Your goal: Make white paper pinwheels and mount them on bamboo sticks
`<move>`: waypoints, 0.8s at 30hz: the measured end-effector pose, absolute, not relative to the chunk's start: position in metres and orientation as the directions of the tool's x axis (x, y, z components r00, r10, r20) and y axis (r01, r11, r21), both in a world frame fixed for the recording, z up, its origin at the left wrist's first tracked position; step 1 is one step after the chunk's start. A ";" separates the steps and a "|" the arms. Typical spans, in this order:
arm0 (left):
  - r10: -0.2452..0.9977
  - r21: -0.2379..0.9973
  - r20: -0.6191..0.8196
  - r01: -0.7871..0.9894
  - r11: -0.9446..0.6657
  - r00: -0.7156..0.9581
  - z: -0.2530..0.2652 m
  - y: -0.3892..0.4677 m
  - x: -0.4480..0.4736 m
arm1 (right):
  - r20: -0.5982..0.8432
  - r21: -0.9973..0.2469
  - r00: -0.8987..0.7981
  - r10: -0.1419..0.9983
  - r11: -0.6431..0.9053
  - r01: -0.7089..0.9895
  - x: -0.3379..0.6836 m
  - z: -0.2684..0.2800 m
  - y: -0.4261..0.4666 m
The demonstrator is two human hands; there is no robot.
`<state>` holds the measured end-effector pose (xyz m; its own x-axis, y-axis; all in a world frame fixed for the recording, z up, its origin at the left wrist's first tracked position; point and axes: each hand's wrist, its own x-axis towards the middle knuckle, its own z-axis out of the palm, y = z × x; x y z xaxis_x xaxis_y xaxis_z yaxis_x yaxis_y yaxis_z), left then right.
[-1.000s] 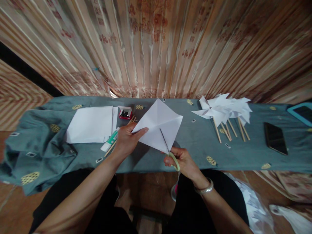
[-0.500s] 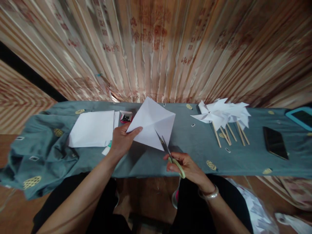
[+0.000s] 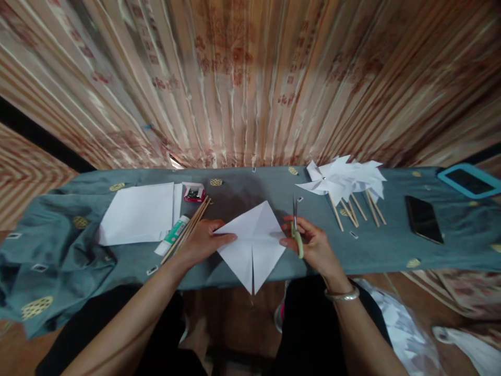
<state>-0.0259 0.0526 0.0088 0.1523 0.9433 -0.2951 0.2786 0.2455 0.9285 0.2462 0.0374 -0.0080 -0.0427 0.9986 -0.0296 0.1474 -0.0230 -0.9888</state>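
A creased white paper square [image 3: 250, 235] is held cornerwise over the cloth-covered table, with one slit running from its near corner toward the middle. My left hand [image 3: 203, 241] pinches its left corner, thumb on top. My right hand [image 3: 311, 241] is closed around the green-handled scissors [image 3: 297, 237], whose blades point away from me. The thumb of that hand touches the paper's right corner. Beside my left hand lie several thin wooden sticks [image 3: 191, 224] and a green and white glue stick [image 3: 172, 235]. A small red box of dark pins [image 3: 193, 192] stands behind them.
A stack of white paper [image 3: 136, 214] lies at the left. Several white paper pinwheels [image 3: 348, 177] on sticks rest at the right back, with a dark phone [image 3: 424, 219] and a blue-framed tablet [image 3: 469, 180] farther right. A plastic bag of paper scraps [image 3: 407, 324] sits below the table.
The scissors have come out of the paper and now point away from me. The paper has turned, its slit now facing me, and my right hand has moved to its right corner.
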 end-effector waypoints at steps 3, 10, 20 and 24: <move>0.912 0.914 -0.356 0.278 0.294 0.203 0.008 0.053 -0.022 | -0.109 -0.979 -0.115 0.987 -0.086 0.186 0.238 -0.008 0.037; 0.968 0.894 -0.211 -0.373 0.248 0.137 0.011 0.051 -0.011 | -0.025 -0.997 0.163 0.986 -0.036 0.065 0.230 -0.014 0.046; 0.965 0.914 -0.189 -0.327 0.240 0.179 -0.006 0.021 0.032 | 0.098 -0.922 0.201 0.975 0.013 0.386 0.191 -0.019 0.042; 0.969 0.920 -0.247 -0.317 0.231 -0.012 -0.001 0.026 0.029 | 0.056 -0.929 0.130 0.990 0.004 0.369 0.175 -0.016 0.036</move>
<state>0.0286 0.0262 -0.0008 -0.0116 0.9690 -0.2469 -0.3169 0.2307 0.9200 0.1750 0.0364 -0.0156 0.1295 0.9900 0.0561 0.3688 0.0044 -0.9295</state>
